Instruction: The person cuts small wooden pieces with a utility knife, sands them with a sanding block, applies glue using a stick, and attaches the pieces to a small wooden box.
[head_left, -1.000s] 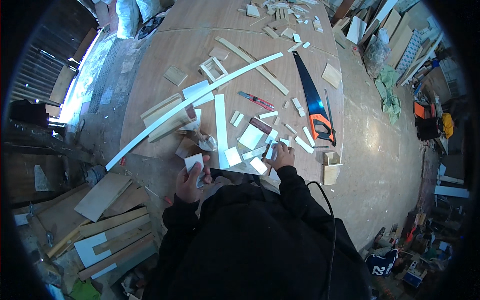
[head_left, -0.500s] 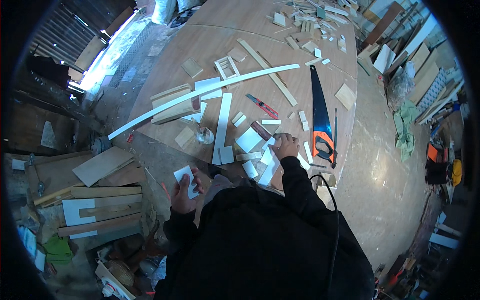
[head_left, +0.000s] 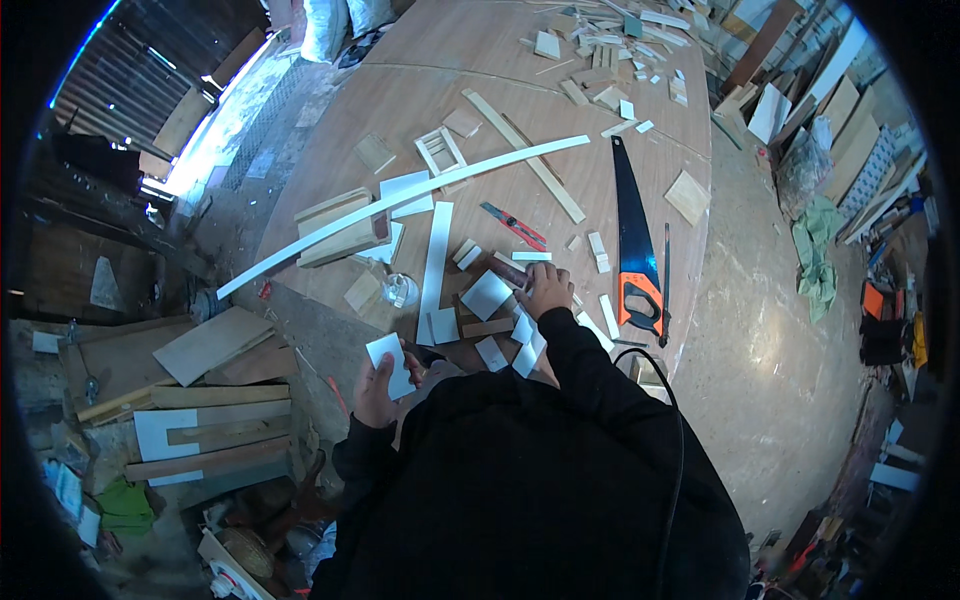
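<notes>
My left hand (head_left: 378,390) is closed around a small white rectangular board (head_left: 390,365), held up off the table's near edge. My right hand (head_left: 548,290) reaches onto the table, with its fingers closed around the near end of a short dark brown block (head_left: 512,270). Close by lie a white square piece (head_left: 487,296), a pale wood strip (head_left: 487,328) and several small white-faced offcuts. Farther off are a red utility knife (head_left: 515,226) and, to the right, a handsaw (head_left: 637,240) with an orange and black handle.
A long white strip (head_left: 410,205) lies diagonally over a wooden channel piece (head_left: 335,225). Beside it stands a small clear jar (head_left: 400,290). Scrap wood is piled at the table's far end. Boards (head_left: 215,345) lie on the left, and a black cable (head_left: 678,450) runs along my right side.
My right hand has moved left onto the end of the brown block. My left hand has turned the white board, so more of its face shows. The view has shifted slightly.
</notes>
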